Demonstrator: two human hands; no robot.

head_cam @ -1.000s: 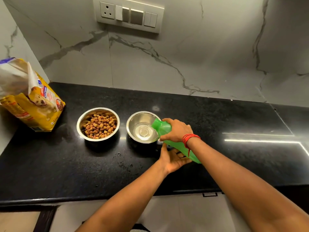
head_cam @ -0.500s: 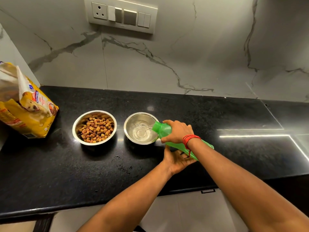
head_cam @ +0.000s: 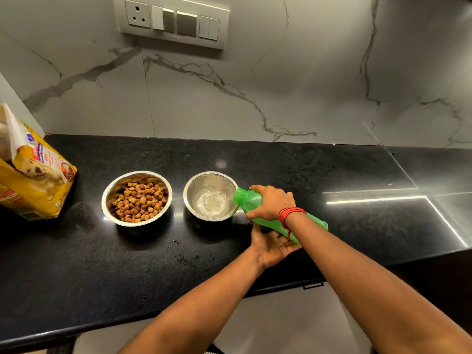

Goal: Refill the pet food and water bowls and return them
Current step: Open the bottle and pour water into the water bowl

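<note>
Two steel bowls stand side by side on the black counter (head_cam: 306, 175). The left bowl (head_cam: 108, 198) holds brown kibble. The right bowl (head_cam: 190, 190) has clear water rippling in its bottom. A green plastic bottle (head_cam: 251, 200) lies tilted with its mouth over the right bowl's rim. My right hand (head_cam: 272, 201) grips the bottle's neck end from above. My left hand (head_cam: 270, 245) is under the bottle's lower body, palm up, supporting it. A red thread is tied round my right wrist.
A yellow pet food bag (head_cam: 33, 182) stands open at the counter's left end against the wall. A switch panel with a socket (head_cam: 173, 20) is on the marble wall above. Some spilled drops (head_cam: 184, 254) lie on the counter in front of the bowls.
The bottle has tipped further, its base rising to the right, and more water ripples in the right bowl. Both hands have stayed on the bottle.
</note>
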